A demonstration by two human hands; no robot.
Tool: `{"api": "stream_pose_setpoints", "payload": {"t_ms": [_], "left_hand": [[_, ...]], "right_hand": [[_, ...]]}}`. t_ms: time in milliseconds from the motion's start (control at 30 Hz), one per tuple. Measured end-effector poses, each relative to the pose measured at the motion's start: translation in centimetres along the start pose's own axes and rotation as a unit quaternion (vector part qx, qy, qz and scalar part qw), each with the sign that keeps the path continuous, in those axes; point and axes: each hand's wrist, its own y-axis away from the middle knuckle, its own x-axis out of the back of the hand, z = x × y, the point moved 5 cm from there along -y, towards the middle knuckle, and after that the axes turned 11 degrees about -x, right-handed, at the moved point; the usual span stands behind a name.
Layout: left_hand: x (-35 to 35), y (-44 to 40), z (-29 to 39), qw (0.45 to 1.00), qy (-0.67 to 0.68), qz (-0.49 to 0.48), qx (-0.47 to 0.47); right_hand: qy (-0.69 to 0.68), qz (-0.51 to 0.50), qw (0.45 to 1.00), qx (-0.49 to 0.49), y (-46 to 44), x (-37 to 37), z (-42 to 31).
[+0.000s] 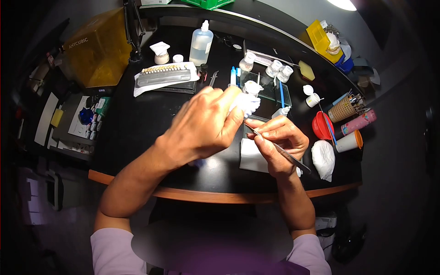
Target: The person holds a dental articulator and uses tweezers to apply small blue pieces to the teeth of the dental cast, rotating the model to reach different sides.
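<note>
My left hand (201,121) is closed, back of the hand toward me, over the middle of the table. From its fingertips sticks out a bluish-white lumpy piece (250,104) that looks like crumpled tissue; anything inside the grip is hidden. My right hand (282,140) pinches a slim, pointed metal tool (289,157), its handle slanting down to the right. The tool's tip lies close to my left thumb and fingertips; whether it touches anything there I cannot tell. Under my right hand lies a folded white cloth or paper (252,156).
Behind my hands stand a large clear bottle (200,46), small white-capped bottles (274,68) and a tooth shade guide (164,77) on tissue. To the right are a red bowl (322,125), a woven brush holder (343,109), a cup (349,141) and a white bundle (323,160).
</note>
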Motion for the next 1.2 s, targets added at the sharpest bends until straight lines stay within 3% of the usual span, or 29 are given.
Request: {"api": "stream_pose_setpoints", "payload": {"t_ms": [67, 200, 300, 433, 533, 633, 1133, 1200], "left_hand": [[1.8, 0.2, 0.9, 0.990, -0.136, 0.028, 0.003], [2.9, -0.1, -0.7, 0.976, -0.159, 0.126, -0.081], [2.1, -0.1, -2.3, 1.000, -0.007, 0.019, 0.012], [1.2, 0.1, -2.1, 0.978, 0.197, -0.011, 0.060], [0.5, 0.3, -2.1, 0.987, 0.116, 0.090, -0.065], [0.3, 0.4, -2.0, 0.966, 0.225, -0.030, 0.120], [-1.0, 1.3, -2.1, 0.965, 0.179, -0.052, 0.186], [-1.4, 1.4, -2.4, 0.976, 0.163, -0.030, 0.142]], "right_hand": [[-0.001, 0.010, 1.000, -0.007, 0.1, 0.0, -0.3], [0.009, 0.015, 1.000, 0.016, -0.2, 0.2, -0.4], [0.045, 0.015, 0.998, 0.040, -0.2, -0.5, -0.3], [0.115, 0.023, 0.988, 0.099, 0.0, -1.3, -0.5], [0.178, 0.037, 0.973, 0.140, 0.3, -1.7, -0.8], [0.241, 0.041, 0.956, 0.159, 0.4, -1.9, -1.1], [0.293, 0.037, 0.945, 0.140, 0.3, -2.4, -0.1], [0.296, 0.016, 0.945, 0.137, 0.4, -2.4, -0.3]]}}
